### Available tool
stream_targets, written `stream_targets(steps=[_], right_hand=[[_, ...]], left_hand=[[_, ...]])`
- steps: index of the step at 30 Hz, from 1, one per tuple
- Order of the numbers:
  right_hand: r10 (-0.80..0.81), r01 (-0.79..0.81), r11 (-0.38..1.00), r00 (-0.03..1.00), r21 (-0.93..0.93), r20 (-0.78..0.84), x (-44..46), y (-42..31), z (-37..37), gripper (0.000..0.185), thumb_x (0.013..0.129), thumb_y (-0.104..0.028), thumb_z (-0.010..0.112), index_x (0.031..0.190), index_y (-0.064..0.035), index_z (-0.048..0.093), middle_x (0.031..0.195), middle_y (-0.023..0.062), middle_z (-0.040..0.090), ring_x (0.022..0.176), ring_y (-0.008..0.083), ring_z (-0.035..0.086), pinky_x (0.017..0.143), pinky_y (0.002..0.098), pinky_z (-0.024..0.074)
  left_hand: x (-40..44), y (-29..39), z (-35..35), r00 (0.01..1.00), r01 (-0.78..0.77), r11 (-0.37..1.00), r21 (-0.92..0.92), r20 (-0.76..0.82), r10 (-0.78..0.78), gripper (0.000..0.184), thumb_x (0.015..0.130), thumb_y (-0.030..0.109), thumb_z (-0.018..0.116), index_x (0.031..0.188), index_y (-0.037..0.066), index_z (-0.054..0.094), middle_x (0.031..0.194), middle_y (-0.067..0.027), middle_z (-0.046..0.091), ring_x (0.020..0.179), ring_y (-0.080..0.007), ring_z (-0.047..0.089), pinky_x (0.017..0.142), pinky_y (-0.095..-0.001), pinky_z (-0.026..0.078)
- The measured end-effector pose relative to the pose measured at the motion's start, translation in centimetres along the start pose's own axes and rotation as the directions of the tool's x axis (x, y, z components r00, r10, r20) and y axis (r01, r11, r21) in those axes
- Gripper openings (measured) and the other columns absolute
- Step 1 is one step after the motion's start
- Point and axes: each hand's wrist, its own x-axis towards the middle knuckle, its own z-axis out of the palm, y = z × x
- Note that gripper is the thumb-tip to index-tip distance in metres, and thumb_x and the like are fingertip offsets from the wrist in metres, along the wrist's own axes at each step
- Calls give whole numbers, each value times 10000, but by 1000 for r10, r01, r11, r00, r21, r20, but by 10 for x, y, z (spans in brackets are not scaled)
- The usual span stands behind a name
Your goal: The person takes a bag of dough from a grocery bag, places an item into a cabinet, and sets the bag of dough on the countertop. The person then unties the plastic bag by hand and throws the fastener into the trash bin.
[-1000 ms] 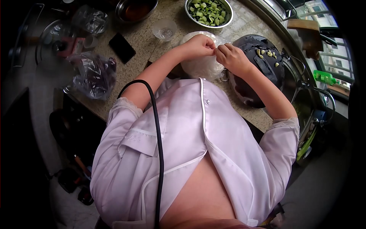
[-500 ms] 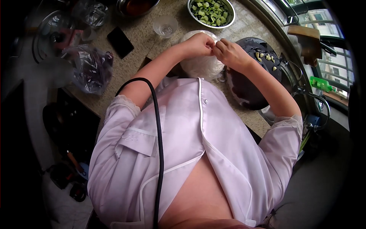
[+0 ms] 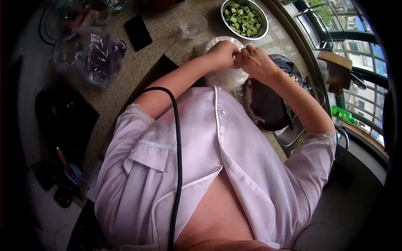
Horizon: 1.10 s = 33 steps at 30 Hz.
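My left hand [image 3: 224,55] and my right hand [image 3: 255,61] meet at the fingertips above a white plastic bag [image 3: 226,78]. Both have their fingers pinched together; whatever lies between them is too small and hidden to make out. Just right of the bag, partly behind my right forearm, is a dark round board [image 3: 266,104]. A few pale garlic cloves [image 3: 294,78] show on it past my forearm. Beyond the bag stands a metal bowl [image 3: 245,19] of chopped green vegetable.
A clear plastic cup [image 3: 193,26] and a black phone [image 3: 138,33] are on the speckled counter [image 3: 167,39]. A crumpled plastic bag [image 3: 98,56] lies at the left. A wooden block [image 3: 336,67] and a green bottle [image 3: 343,114] stand by the window.
The view has turned, so the counter items sit at different places in the frame. Both hands stay pinched together over the white bag, and my forearm now covers most of the garlic.
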Motion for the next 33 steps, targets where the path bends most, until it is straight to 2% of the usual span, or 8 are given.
stream_targets(steps=[2, 4, 10, 16, 20, 22, 30, 33], right_hand=[[-33, 34, 999, 999, -31, 43, 3, 3, 2, 115, 721, -100, 593, 816, -37, 602, 804, 76, 616, 782, 210, 600, 667, 304, 488], [171, -209, 869, 977, 448, 124, 6, 9, 6, 138, 725, -90, 597, 844, -20, 609, 789, 130, 619, 759, 273, 623, 692, 362, 494], [130, -183, 589, 983, 787, 131, 11, 27, 15, 187, 698, -78, 610, 872, -13, 626, 741, 156, 620, 712, 322, 617, 666, 394, 479], [15, -379, 469, 907, 798, 421, 20, 43, 7, 141, 723, -62, 596, 837, 22, 601, 730, 135, 618, 647, 193, 575, 621, 337, 471], [-24, -373, 396, 909, 839, 415, 23, 47, 6, 139, 712, -71, 600, 812, 24, 596, 691, 119, 600, 610, 173, 524, 595, 327, 454], [-81, -440, 437, 849, 785, 521, 28, 50, -1, 191, 708, -110, 593, 839, 28, 612, 709, 149, 609, 659, 210, 582, 643, 345, 461], [-167, -278, 538, 890, 795, 424, 31, 53, -2, 189, 683, -101, 587, 810, 39, 594, 712, 189, 599, 663, 304, 593, 648, 386, 460], [-106, -159, 604, 955, 781, 276, 25, 50, 9, 167, 675, -88, 583, 784, 39, 589, 719, 199, 600, 668, 326, 590, 641, 397, 459]], left_hand=[[-2, -2, 1, 1000, 0, 1000, -6, -23, -1, 221, 617, 165, 771, 751, 33, 654, 640, -49, 609, 584, -116, 518, 573, -288, 434], [-6, 3, -4, 1000, 9, 999, -52, -22, -11, 222, 619, 176, 780, 753, 44, 663, 663, -56, 627, 613, -129, 559, 607, -281, 456], [-12, 8, -1, 996, 54, 998, -44, -69, -57, 233, 627, 177, 782, 787, 47, 673, 742, -72, 665, 668, -163, 614, 648, -295, 481], [-21, 12, 0, 994, 0, 1000, -21, -113, -2, 213, 655, 146, 759, 815, 39, 668, 780, -111, 668, 745, -229, 653, 679, -331, 497], [-27, 12, 2, 986, -70, 997, -21, -154, 65, 192, 655, 137, 747, 790, 37, 654, 760, -131, 645, 737, -268, 637, 677, -351, 494], [-28, 11, 4, 975, -132, 991, 8, -178, 131, 184, 654, 131, 744, 781, 38, 650, 756, -129, 639, 738, -274, 631, 673, -357, 492], [-28, 7, 7, 938, -250, 966, 63, -234, 258, 138, 664, 103, 724, 765, 49, 646, 768, -107, 634, 741, -290, 620, 672, -376, 497], [-29, 8, 7, 919, -283, 952, 114, -250, 304, 140, 661, 100, 724, 769, 56, 646, 764, -101, 630, 734, -290, 619, 664, -377, 498]])
